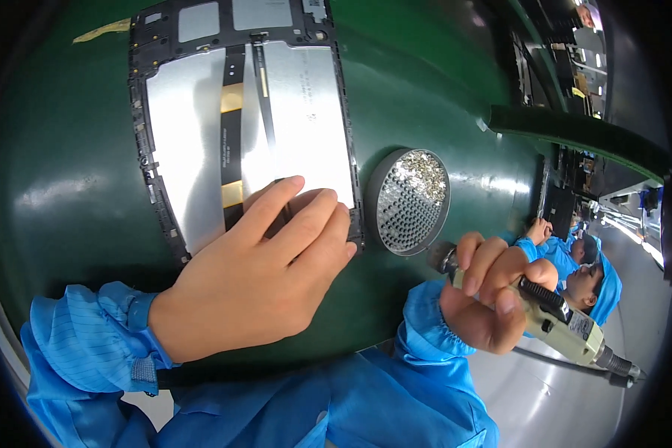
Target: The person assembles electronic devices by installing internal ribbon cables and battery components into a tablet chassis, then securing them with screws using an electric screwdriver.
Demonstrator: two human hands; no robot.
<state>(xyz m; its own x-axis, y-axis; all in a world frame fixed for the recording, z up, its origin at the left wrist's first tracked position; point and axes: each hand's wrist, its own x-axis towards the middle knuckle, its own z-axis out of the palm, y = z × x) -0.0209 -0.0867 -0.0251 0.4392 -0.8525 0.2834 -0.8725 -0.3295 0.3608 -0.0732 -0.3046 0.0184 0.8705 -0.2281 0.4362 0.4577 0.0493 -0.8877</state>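
Observation:
My left hand [257, 272] lies over the lower part of a tablet-like device [183, 142], its fingers stretched out and slightly apart. The device has silver metal panels and a black frame, with a black flat cable [232, 142] carrying gold patches down its middle. The cable's lower end is hidden under my hand. To the right, my right hand [493, 291] is wrapped around a beige electric screwdriver [575, 328], held off the table and pointing up and left. Just beyond its tip end is a round grey screw tray [373, 213] with a holed plate and small silvery screws [424, 170].
The device and tray rest on a green work surface [67, 187]. A yellowish strip [101, 31] lies at the far left. A dark green bar [575, 138] crosses at the right. Further right sit co-workers in blue [567, 257]. A dark cord [552, 360] runs beneath the screwdriver.

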